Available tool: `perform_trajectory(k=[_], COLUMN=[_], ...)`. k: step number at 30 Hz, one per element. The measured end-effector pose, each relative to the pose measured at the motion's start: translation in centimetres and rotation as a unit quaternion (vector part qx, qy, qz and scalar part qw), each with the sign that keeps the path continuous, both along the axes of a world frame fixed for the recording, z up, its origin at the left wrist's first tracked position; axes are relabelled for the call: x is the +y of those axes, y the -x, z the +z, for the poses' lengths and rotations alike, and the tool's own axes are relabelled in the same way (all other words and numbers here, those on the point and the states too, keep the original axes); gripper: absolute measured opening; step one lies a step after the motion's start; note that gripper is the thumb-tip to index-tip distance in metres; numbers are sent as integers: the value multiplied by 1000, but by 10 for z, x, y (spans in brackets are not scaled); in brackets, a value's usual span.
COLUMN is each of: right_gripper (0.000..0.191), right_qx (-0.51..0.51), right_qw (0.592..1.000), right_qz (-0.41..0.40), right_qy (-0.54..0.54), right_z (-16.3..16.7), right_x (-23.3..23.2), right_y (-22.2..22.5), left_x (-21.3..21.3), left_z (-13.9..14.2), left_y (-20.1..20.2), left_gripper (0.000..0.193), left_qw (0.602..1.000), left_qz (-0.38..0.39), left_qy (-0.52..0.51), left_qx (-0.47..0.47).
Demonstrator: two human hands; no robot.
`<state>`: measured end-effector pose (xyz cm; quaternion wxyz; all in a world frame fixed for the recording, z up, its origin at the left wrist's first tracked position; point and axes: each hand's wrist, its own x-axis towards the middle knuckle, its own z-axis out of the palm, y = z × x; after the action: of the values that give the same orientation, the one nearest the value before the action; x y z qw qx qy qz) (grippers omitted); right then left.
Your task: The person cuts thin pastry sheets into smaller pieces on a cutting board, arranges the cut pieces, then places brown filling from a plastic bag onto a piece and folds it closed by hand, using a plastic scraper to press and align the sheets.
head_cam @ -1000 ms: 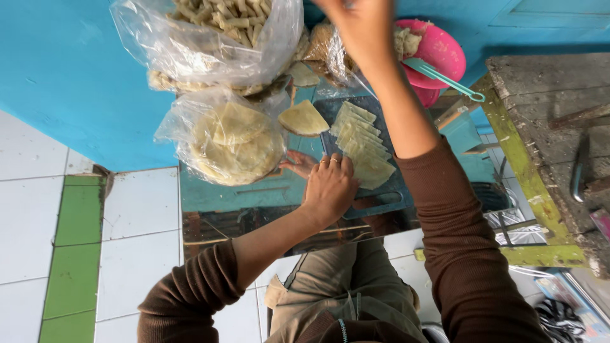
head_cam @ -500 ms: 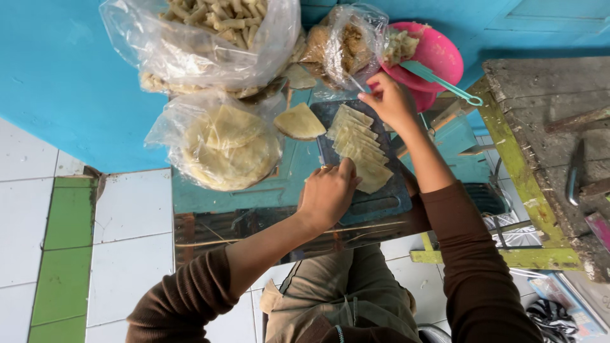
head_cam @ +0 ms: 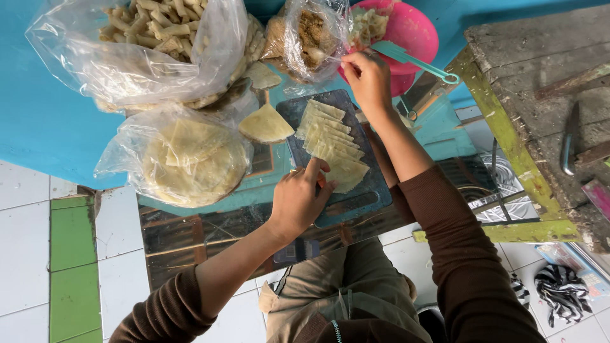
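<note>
Filling thin dough sheets looks like the step I am on right now. My left hand (head_cam: pixel 298 200) rests flat on the dark board (head_cam: pixel 356 197), fingers spread a little, with the fingertips pressing the near edge of the row of pale wrappers (head_cam: pixel 330 143) so they stay put. It is not gripping anything. My right hand (head_cam: pixel 368 79) is up by the small clear bag of brown filling (head_cam: pixel 308 38), with the fingers pinched close together at the bag's opening. I think it is pinching a bit of filling or a thin tool, but I cannot tell which. The wrappers lie in a neat overlapping line down the board, on the blue desk (head_cam: pixel 38 127). Just beside them sits one folded triangle piece (head_cam: pixel 265 125). Near that is a bag of round flat sheets (head_cam: pixel 190 159), and behind it a big bag of rolled sticks (head_cam: pixel 146 38). A pink bowl (head_cam: pixel 413 28) with a green scoop (head_cam: pixel 413 60) is close to my right hand. I think the next move needs a small pinch of filling carried over and put gently on the top wrapper, while my left hand keeps the row from sliding.
</note>
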<state>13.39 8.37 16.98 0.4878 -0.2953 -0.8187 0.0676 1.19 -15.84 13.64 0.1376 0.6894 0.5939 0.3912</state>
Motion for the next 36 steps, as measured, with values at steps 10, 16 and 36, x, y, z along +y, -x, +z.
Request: perform_trajectory(k=[10,16,36], right_gripper=[12,29,10], right_qx=[-103,-253,-263], right_qw=[992,956,959], right_qz=[75,61,105], right_qy=[20,-134,-27], right_z=[31,50,69], right_x=[29,28,30], right_y=[47,84,96], left_x=[1,4,-1], left_z=[-1,1,-7], left_y=[3,7,8], left_gripper=[24,22,21], left_qw=[1000,1000,999], left_qz=[2,4,-2], left_qy=[-8,-5,4], left_qx=[-3,1,34])
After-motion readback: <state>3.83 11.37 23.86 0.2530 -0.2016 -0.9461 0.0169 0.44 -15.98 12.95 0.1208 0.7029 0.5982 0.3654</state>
